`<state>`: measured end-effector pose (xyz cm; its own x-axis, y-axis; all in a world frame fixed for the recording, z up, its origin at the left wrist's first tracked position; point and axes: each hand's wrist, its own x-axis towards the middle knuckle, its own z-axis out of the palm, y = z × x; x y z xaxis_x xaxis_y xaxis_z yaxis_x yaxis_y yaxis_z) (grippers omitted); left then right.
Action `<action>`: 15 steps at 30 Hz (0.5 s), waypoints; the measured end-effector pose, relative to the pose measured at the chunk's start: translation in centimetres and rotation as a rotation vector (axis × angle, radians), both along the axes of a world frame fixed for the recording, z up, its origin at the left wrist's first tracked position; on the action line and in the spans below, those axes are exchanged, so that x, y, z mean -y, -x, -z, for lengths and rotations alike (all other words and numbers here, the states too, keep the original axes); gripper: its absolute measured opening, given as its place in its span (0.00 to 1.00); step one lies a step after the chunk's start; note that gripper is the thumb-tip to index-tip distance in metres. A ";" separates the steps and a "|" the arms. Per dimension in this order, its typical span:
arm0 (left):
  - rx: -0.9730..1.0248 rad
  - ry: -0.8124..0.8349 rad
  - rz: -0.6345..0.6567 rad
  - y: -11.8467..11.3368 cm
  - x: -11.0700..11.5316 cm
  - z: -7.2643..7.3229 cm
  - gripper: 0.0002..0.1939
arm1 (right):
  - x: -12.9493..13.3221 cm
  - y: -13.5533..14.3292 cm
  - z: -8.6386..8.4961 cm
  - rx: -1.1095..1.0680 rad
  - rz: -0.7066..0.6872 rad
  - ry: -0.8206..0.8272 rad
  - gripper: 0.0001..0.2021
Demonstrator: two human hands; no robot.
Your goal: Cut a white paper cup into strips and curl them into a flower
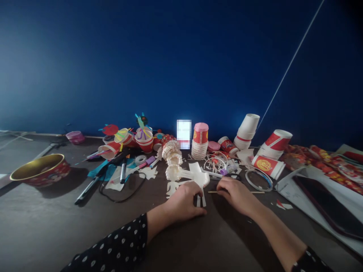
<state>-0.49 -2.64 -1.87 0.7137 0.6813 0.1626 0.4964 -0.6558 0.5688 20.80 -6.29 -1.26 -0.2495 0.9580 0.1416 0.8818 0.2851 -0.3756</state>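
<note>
A white paper cup piece [195, 174], cut into long strips that splay outward, lies on the table in front of me. My left hand [185, 200] curls its fingers over the near strips, with the thumb apart and low by the tabletop. To the right, the fingers of my right hand [236, 194] are bent together over a thin wooden stick [212, 192]; both stick ends show past the hand, while the grip itself is partly hidden. Behind the cut piece runs a curved chain of fringed white cup pieces [173, 172].
A gold-lined bowl [42, 168], pens [123, 172] and a black cord sit left. Red paper cups with colourful paper figures [144, 139] and a cup stack [200, 139] stand behind. On the right are more cups [268, 166], a wire coil [258, 181] and a phone [329, 206] on a white tray.
</note>
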 end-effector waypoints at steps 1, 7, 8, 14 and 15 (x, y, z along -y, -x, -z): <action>0.001 -0.003 0.013 0.0 -0.1 0.1 0.15 | 0.0 0.0 0.0 -0.001 -0.006 -0.001 0.08; 0.036 -0.051 0.054 -0.3 -0.2 0.6 0.04 | 0.1 0.1 -0.2 -0.034 -0.056 0.023 0.06; 0.034 -0.063 0.050 -0.4 -0.1 0.7 0.04 | 0.1 0.2 -0.3 -0.039 -0.055 0.023 0.06; -0.026 -0.062 -0.022 -0.6 0.3 0.5 0.08 | 0.5 0.9 -0.3 -0.091 -0.130 -0.004 0.07; -0.033 -0.059 -0.026 -0.6 0.3 0.5 0.08 | 0.6 1.1 -0.3 -0.099 -0.149 -0.006 0.07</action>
<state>0.06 -2.98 -2.33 0.7019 0.6892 0.1797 0.5313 -0.6747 0.5124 19.72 -6.85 -0.98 -0.3736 0.9104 0.1780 0.7882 0.4127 -0.4566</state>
